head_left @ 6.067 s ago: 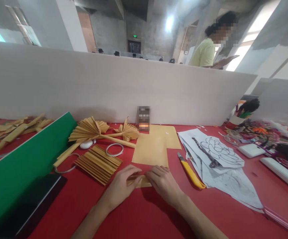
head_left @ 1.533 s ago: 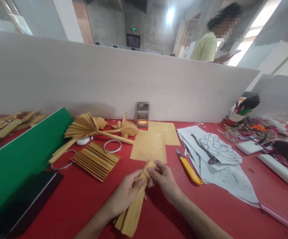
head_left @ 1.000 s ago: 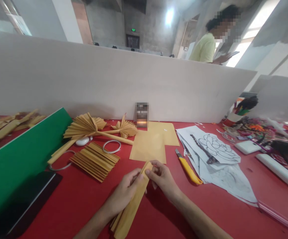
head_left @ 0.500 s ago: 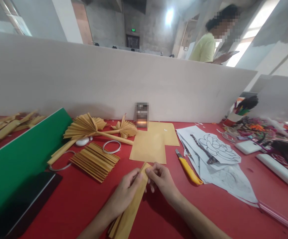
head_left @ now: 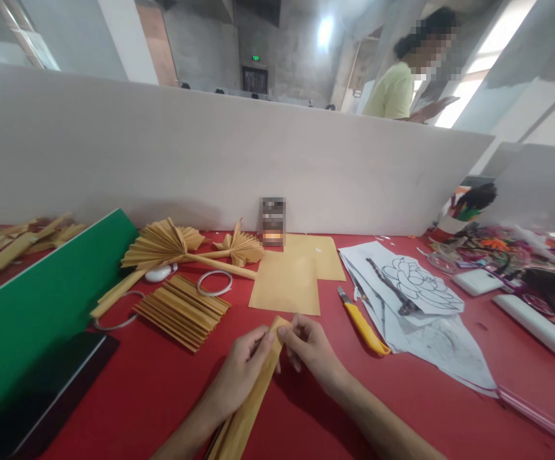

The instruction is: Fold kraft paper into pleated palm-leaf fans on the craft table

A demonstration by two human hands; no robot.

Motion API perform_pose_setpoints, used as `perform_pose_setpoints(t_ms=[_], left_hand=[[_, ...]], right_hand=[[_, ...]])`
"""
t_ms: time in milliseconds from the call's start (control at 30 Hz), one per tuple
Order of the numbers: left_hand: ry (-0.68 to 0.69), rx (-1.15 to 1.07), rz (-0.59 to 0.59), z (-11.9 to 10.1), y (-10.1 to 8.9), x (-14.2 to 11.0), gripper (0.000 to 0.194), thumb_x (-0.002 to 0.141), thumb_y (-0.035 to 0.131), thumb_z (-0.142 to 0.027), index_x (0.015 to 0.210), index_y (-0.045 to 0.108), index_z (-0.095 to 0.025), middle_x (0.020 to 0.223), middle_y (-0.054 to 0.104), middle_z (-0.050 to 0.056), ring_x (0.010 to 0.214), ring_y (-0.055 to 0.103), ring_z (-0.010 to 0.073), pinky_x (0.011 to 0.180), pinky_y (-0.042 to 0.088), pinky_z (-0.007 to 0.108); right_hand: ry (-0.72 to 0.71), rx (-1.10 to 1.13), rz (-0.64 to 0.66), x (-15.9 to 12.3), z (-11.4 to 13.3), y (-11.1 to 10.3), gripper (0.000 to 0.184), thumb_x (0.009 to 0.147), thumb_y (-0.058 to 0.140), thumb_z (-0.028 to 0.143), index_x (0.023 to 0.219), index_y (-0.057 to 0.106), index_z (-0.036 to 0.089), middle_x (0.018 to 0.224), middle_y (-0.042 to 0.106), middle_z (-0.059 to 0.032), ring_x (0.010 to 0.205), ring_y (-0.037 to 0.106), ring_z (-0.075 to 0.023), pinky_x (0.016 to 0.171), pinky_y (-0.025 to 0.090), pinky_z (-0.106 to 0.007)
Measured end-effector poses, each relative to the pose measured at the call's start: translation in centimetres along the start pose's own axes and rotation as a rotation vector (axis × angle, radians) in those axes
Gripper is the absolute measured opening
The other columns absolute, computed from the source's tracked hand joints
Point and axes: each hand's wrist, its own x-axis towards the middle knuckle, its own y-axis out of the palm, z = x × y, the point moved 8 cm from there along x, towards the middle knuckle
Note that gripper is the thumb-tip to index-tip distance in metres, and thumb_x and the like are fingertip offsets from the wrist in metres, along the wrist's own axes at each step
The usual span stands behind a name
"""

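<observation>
A long strip of pleated brown paper (head_left: 253, 409) slants up from the near edge of the view between my two hands. My left hand (head_left: 242, 367) is closed around its left side, with the thumb along the top. The thumb and fingers of my right hand (head_left: 313, 348) pinch the strip's far end. Beyond my hands lies a flat sheet of brown paper (head_left: 284, 287). To the left, a pleated brown paper piece (head_left: 184, 313) rests on the red table, near folded paper fans (head_left: 162, 246) on paper stems.
A yellow utility knife (head_left: 366, 329) lies to the right, beside printed sheets (head_left: 454, 345) with a flower drawing. A dark notebook (head_left: 52, 396) and a green board (head_left: 42, 294) are at left. A white partition (head_left: 210, 160) stands behind. A person (head_left: 392, 89) is beyond it.
Both hands keep hold of the pleated paper, and its far end has dipped slightly toward me. The rest of the table looks the same.
</observation>
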Motion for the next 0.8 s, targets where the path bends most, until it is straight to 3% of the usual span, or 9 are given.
perform_pose_setpoints(t_ms=[133,233,400,667,800], left_hand=[[0.015,0.002,0.032,-0.16,0.20,-0.01,0.043,0.106,0.044,-0.053,0.083,0.061,-0.020,0.070,0.064,-0.001,0.063,0.055,0.0148,0.060,0.042,0.023],[0.029,-0.005,0.042,-0.53,0.31,-0.04,0.044,0.106,0.044,-0.053,0.085,0.063,-0.019,0.070,0.064,-0.001,0.063,0.055,0.0146,0.060,0.042,0.023],[0.013,-0.045,0.037,-0.53,0.36,-0.12,0.041,0.105,0.046,-0.053,0.092,0.065,-0.019,0.072,0.066,0.000,0.066,0.057,0.0154,0.062,0.044,0.023],[-0.020,-0.031,-0.019,0.01,0.03,0.16,0.045,0.104,0.048,-0.055,0.084,0.065,-0.019,0.066,0.065,0.000,0.057,0.055,0.0142,0.054,0.041,0.022],[0.012,-0.022,-0.034,-0.26,-0.18,0.25,0.045,0.104,0.049,-0.054,0.083,0.067,-0.018,0.064,0.065,0.000,0.057,0.055,0.0144,0.055,0.041,0.023]], right_hand=[[-0.038,0.018,-0.075,-0.06,0.93,-0.52,0.048,0.081,0.079,0.063,0.085,0.061,0.019,0.068,0.058,0.0044,0.047,0.042,-0.0069,0.046,0.030,-0.022],[-0.021,0.078,-0.051,-0.08,0.99,-0.15,0.051,0.080,0.081,0.064,0.096,0.068,0.017,0.071,0.058,0.0025,0.051,0.043,-0.0081,0.049,0.032,-0.023],[-0.009,0.084,-0.033,-0.09,0.49,0.12,0.053,0.080,0.081,0.064,0.099,0.069,0.016,0.066,0.057,0.0030,0.049,0.044,-0.0088,0.049,0.033,-0.023],[-0.010,0.064,0.001,-0.12,0.46,0.43,0.052,0.079,0.083,0.061,0.098,0.067,0.016,0.066,0.057,0.0042,0.050,0.043,-0.0069,0.049,0.034,-0.022],[-0.013,0.079,0.033,-0.25,0.66,0.35,0.050,0.083,0.081,0.057,0.110,0.065,0.018,0.067,0.052,0.0073,0.048,0.042,-0.0058,0.048,0.033,-0.021]])
